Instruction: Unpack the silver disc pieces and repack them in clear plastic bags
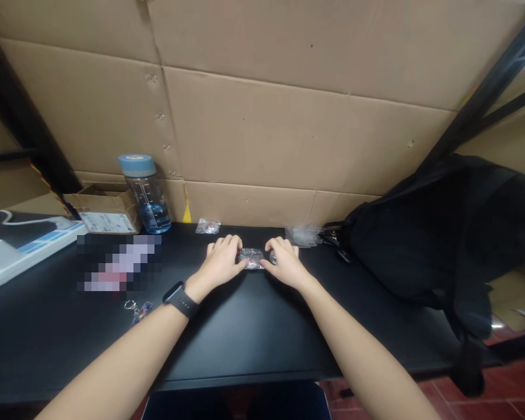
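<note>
Both my hands rest on the black table [245, 332] and pinch a small clear plastic packet [251, 257] between them. My left hand [221, 261], with a black watch on its wrist, grips the packet's left end with curled fingers. My right hand [284, 262] grips the right end the same way. What is inside the packet is too small to make out. Another small clear bag [208, 226] with something red in it lies just beyond my left hand. A crumpled clear bag [304, 234] lies beyond my right hand.
A water bottle [146, 192] with a blue lid stands at the back left beside a small cardboard box [107, 211]. A black backpack [446, 233] fills the table's right side. A keychain [137, 309] lies at the left. Cardboard sheets [289, 116] form the back wall.
</note>
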The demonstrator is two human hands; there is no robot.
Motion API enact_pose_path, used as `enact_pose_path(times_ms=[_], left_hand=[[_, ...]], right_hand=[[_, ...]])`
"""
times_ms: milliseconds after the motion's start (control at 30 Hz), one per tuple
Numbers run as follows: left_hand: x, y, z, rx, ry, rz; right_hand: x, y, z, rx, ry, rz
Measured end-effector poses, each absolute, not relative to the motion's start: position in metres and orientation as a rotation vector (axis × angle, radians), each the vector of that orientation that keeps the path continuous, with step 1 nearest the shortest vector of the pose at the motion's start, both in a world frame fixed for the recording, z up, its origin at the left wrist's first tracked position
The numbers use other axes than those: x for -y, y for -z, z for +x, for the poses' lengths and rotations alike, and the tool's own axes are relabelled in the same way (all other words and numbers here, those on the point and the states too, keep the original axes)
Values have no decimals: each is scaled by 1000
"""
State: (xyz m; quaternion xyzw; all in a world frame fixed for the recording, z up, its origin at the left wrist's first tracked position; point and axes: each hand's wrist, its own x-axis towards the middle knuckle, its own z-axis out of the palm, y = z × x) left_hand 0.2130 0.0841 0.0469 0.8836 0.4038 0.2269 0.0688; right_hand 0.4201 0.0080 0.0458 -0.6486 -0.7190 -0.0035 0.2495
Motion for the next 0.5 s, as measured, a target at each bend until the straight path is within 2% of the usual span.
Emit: enact_pose_path(times_ms=[100, 267, 500], left_hand=[[-82, -47, 215, -1139, -765, 2712], [-81, -50, 212, -864, -577, 2749], [-77, -50, 207, -800, -525, 2808]], right_hand=[[-5, -48, 416, 2073, -16, -1689], [-4, -49, 413, 2205, -114, -1668], [-4, -47, 413, 2209, -105, -1720]])
